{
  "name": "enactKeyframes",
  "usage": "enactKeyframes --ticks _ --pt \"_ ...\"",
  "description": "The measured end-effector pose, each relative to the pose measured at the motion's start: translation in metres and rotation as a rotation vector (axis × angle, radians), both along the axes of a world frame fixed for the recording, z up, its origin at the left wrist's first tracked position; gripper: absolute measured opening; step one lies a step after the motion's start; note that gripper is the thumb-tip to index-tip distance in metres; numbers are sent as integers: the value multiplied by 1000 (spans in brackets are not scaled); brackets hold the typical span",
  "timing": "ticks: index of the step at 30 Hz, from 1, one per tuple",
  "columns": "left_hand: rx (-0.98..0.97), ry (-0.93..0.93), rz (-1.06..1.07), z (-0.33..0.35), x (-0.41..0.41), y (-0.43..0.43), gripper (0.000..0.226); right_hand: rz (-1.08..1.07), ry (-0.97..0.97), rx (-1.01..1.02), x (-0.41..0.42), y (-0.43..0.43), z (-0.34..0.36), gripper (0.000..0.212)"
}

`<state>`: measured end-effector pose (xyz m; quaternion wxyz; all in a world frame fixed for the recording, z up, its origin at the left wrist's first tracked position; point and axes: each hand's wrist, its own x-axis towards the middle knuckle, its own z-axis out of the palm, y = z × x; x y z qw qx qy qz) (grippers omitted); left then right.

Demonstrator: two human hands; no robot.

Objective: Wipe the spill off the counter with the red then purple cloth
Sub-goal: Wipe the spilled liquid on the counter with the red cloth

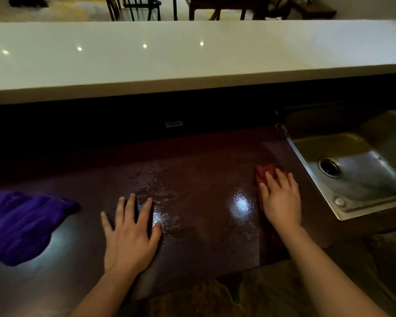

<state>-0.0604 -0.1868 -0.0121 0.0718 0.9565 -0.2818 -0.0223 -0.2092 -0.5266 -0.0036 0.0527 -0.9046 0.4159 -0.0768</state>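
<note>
My right hand presses flat on the red cloth, which lies on the dark brown counter close to the sink. Most of the cloth is hidden under the palm; one strip shows along the wrist. My left hand rests palm down, fingers spread, on the counter with nothing in it. A wet patch with droplets, the spill, glistens just beyond its fingertips. The purple cloth lies crumpled at the far left, apart from both hands.
A steel sink with a drain is set into the counter at the right. A raised white bar top runs along the back, with a dark gap beneath it. Chairs stand beyond it. The counter's front edge is near my forearms.
</note>
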Motion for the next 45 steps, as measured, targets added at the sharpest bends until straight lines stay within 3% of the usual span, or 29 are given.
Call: enactKeyframes --ticks 3,6,12,14,17,19,24,28,30,34,36,39,43,45 --pt "1 11 9 0 0 0 66 -91 5 38 41 -26 4 51" --pt "-28 30 32 1 2 1 70 -38 9 83 77 -32 11 52" --pt "-97 26 49 2 2 1 67 605 -17 28 45 16 2 46" --pt "-97 24 63 2 1 1 65 512 -62 -5 46 -10 0 44" --pt "-102 26 79 2 1 0 64 139 -89 29 80 -45 3 43" --pt "-102 23 97 2 1 0 65 96 -71 49 111 -45 5 46" --pt "-96 35 123 6 0 0 66 517 -177 -39 123 43 13 35" --pt "-84 39 121 8 0 -1 66 901 -75 70 64 99 -3 41" --pt "-73 36 119 7 -1 0 65 873 -42 21 58 70 -4 42" --pt "-50 36 115 4 0 -2 65 405 -39 36 109 17 5 44" --pt "-56 29 114 5 0 -1 65 322 -57 43 147 29 8 46" --pt "-73 28 114 6 0 -1 65 486 -38 49 177 77 8 46" --pt "-80 15 110 4 1 0 64 874 -33 78 127 115 4 42" --pt "-78 15 112 3 2 0 63 850 -82 31 95 90 1 39"
